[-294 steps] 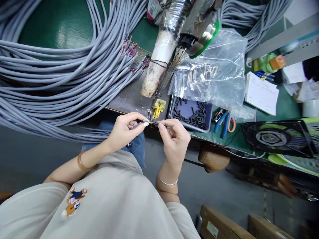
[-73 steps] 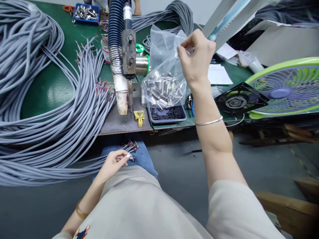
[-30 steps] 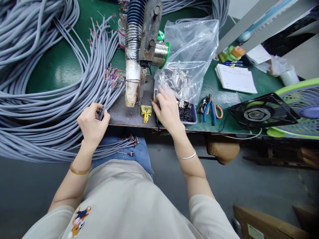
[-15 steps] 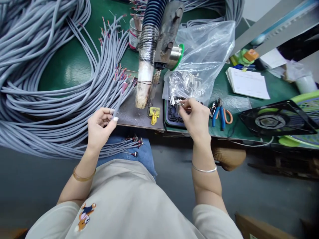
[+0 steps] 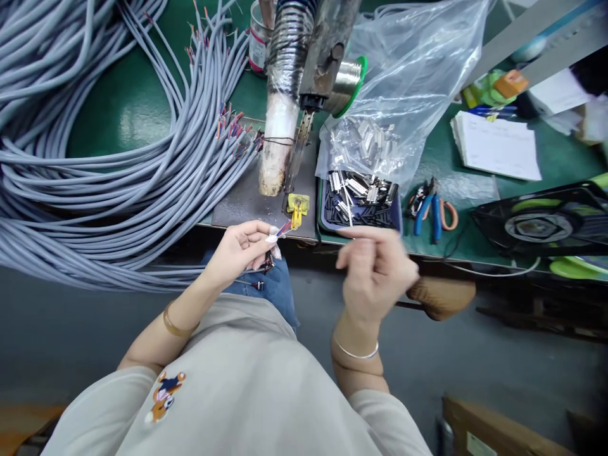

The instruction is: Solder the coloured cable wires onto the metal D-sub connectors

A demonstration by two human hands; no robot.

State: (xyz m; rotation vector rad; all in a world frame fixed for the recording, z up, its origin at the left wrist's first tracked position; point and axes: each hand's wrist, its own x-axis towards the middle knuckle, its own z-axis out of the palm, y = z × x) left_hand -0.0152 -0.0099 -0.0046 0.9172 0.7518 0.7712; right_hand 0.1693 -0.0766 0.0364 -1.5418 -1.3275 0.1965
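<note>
My left hand [image 5: 247,250] is closed in a pinch on the end of a grey cable. Thin coloured wires [image 5: 284,229] fan out beyond its fingertips, close to a small yellow clamp [image 5: 297,212] at the bench's front edge. My right hand [image 5: 375,272], smeared by motion, is in front of the tray [image 5: 400,218] with its fingers partly curled. Whether anything is in it cannot be made out. Metal connectors [image 5: 358,187] and black pieces [image 5: 380,218] fill that tray. Finished-looking cable ends with connectors [image 5: 266,261] lie on my lap, partly behind the left hand.
Bundles of grey cable [image 5: 142,164] cover the left side. A soldering-iron holder [image 5: 323,63], a solder spool [image 5: 344,85] and a wrapped hose [image 5: 278,139] hang over the middle. Pliers [image 5: 434,215], a plastic bag [image 5: 408,82], paper [image 5: 496,145] and a fan [image 5: 522,227] lie right.
My left hand has moved right with the cable, whose coloured wires now show bare near the yellow clamp. My right hand has drawn back from the connectors toward me.
</note>
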